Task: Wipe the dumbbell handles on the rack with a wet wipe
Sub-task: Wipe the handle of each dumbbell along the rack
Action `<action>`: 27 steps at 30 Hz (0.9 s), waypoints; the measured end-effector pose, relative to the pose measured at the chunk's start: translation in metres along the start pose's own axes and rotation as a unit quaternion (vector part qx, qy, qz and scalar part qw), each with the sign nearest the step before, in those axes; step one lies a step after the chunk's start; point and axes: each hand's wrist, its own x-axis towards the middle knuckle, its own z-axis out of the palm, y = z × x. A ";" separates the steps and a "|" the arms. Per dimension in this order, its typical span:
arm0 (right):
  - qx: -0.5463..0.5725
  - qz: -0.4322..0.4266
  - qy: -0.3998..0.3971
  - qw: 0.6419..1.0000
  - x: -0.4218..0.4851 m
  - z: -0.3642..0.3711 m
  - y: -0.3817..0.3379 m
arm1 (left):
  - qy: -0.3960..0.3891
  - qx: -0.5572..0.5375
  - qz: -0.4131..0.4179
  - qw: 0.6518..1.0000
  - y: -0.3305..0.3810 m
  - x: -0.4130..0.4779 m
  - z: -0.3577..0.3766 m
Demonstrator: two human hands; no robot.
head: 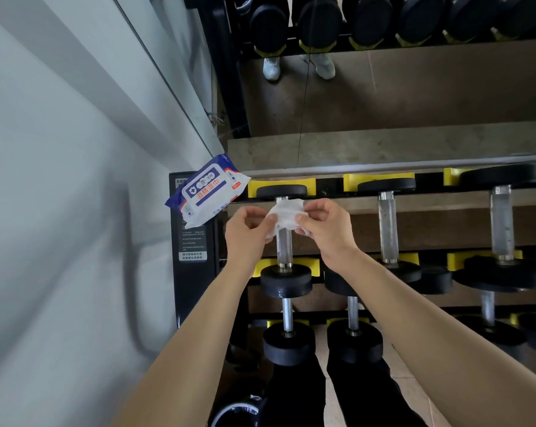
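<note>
At centre frame, both hands pinch one white wet wipe (286, 214). The left hand (247, 228) holds its left edge between thumb and curled fingers, and the right hand (325, 224) holds its right edge likewise, over the top of the leftmost upper handle (283, 246). Whether it touches the steel is unclear. Bunched so, it may skip knurling or slip loose. One wipes pack (205, 192), perched on the rack (192, 285) corner at left, could be nudged off. Three upper handles show and three lower, perhaps more beyond the right edge.
</note>
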 end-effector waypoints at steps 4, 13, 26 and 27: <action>-0.049 -0.016 0.140 0.989 0.020 0.026 0.009 | 0.116 0.038 0.020 0.992 -0.002 0.018 0.021; -0.149 -0.074 0.086 0.982 0.027 0.020 0.035 | 0.098 -0.010 0.016 0.995 -0.030 0.023 0.030; -0.331 -0.064 -0.108 0.935 -0.016 -0.016 0.051 | -0.140 0.274 0.003 0.952 -0.045 -0.009 -0.025; -0.342 -0.054 -0.119 0.930 -0.018 -0.018 0.052 | -0.154 0.284 -0.011 0.946 -0.044 -0.009 -0.027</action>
